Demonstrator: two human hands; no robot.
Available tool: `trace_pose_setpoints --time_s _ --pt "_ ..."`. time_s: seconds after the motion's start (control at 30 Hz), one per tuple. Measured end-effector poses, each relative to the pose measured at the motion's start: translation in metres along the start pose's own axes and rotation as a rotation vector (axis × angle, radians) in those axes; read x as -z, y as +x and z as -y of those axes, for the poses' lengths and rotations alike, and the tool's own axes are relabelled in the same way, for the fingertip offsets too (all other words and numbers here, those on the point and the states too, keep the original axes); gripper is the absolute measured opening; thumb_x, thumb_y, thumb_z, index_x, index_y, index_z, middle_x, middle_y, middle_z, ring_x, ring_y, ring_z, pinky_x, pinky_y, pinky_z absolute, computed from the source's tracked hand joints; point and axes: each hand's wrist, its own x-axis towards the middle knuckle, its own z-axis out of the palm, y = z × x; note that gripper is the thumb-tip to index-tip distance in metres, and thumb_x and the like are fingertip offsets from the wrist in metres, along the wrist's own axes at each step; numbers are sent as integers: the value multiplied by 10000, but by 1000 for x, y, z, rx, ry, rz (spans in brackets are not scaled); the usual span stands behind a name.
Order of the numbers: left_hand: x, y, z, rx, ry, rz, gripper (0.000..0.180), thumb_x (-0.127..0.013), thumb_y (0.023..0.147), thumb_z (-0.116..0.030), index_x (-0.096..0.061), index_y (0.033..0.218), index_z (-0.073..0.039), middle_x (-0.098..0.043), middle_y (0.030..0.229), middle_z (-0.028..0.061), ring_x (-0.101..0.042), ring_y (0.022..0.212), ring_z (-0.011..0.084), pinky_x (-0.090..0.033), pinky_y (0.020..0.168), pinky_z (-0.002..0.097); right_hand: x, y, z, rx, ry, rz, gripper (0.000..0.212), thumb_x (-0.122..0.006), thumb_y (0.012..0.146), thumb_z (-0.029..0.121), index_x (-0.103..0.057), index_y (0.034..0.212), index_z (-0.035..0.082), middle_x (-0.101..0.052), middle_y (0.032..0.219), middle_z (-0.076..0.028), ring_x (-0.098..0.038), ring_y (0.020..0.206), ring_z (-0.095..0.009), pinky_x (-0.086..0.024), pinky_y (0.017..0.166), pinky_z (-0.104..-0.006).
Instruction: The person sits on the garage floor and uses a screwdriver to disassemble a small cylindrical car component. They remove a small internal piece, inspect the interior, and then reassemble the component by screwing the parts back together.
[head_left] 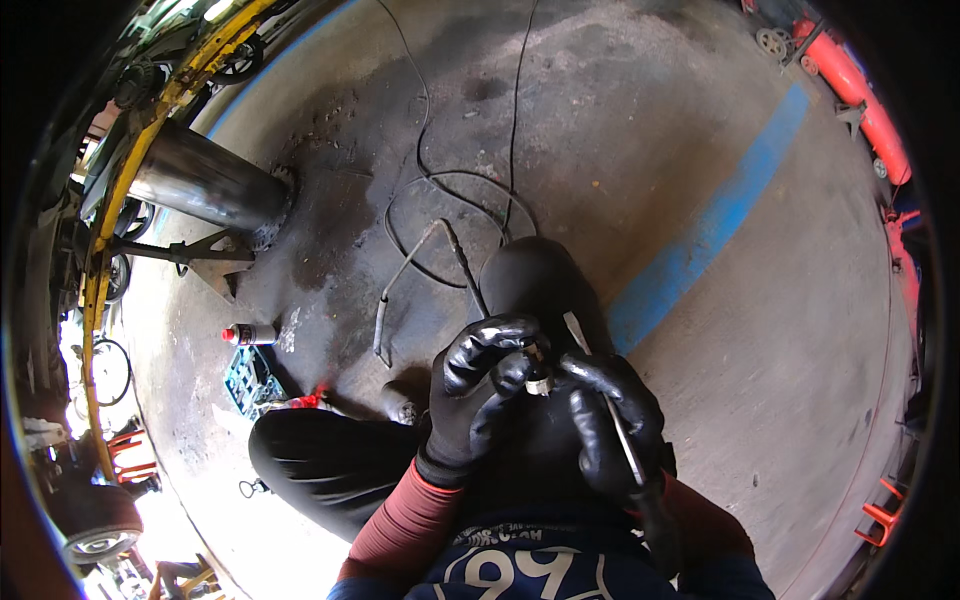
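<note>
Both hands wear black gloves and meet over my bent knee (535, 280). My left hand (480, 375) pinches a small metal cylindrical fitting (539, 386), silver at the lower end and darker above. A thin dark hose (468, 275) runs up to the back of this hand; whether it joins the fitting is hidden. In my right hand (615, 410) lies a flat-blade screwdriver (624, 440). Its blade tip points up and left, past the fitting, and its dark handle extends down along my forearm. The two hands are close, with the fitting between them.
A long black cable (427, 110) loops on the concrete floor ahead. To the left are a large metal cylinder (210, 178), a jack stand (215, 265), a spray can (250, 334) and a blue tool case (250, 380). A blue painted stripe (715, 225) crosses the floor at right, with a red floor jack (855, 95) beyond.
</note>
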Motion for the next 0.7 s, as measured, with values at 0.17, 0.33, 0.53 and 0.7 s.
trace_pose_setpoints --time_s 0.17,0.33,0.53,0.7 --pt "-6 12 -24 125 84 25 321 -664 1033 -136 -676 1305 33 -735 1156 87 -673 1061 139 -535 945 307 -18 7 -4 -17 106 -64 439 -813 905 -8 -649 1312 -35 -728 1188 -161 -740 1058 -220 -606 906 -351" --pt "-7 18 -36 165 -81 -42 323 -639 1057 -164 -649 1327 13 -715 1148 56 -645 1062 132 -510 972 303 -31 10 -6 64 110 -51 400 -797 898 -51 -653 1270 -31 -726 1153 -146 -752 993 -199 -626 849 -321" --pt "-2 26 -42 40 -78 -137 328 -628 1066 -189 -644 1328 7 -701 1127 57 -659 997 117 -535 917 279 -38 16 1 177 130 -49 392 -798 890 -68 -661 1253 -14 -726 1126 -143 -753 999 -201 -626 840 -317" --pt "-5 14 -27 -66 288 -61 331 -571 1097 -141 -603 1389 10 -689 1118 63 -672 937 147 -553 845 304 -24 15 0 171 -18 -49 415 -876 838 33 -703 1214 2 -730 1086 -141 -737 969 -240 -593 841 -360"
